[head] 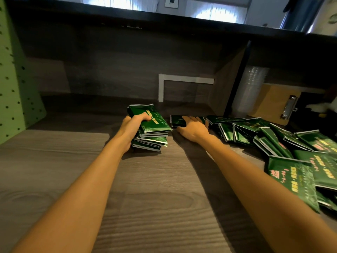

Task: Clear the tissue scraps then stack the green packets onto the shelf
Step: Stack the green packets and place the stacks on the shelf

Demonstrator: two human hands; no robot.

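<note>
The left hand clasped the stack of green packets while the right hand lay flat, fingers straight, on a single packet just right of the stack; light and glossy, these looked apt to slip unless clamped top and bottom

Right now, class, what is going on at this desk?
A person works at a grey wooden desk. The left hand grips a stack of flat green foil packets. The right hand rests flat on a single dark green packet, next to a loose heap of packets at the right.
</note>
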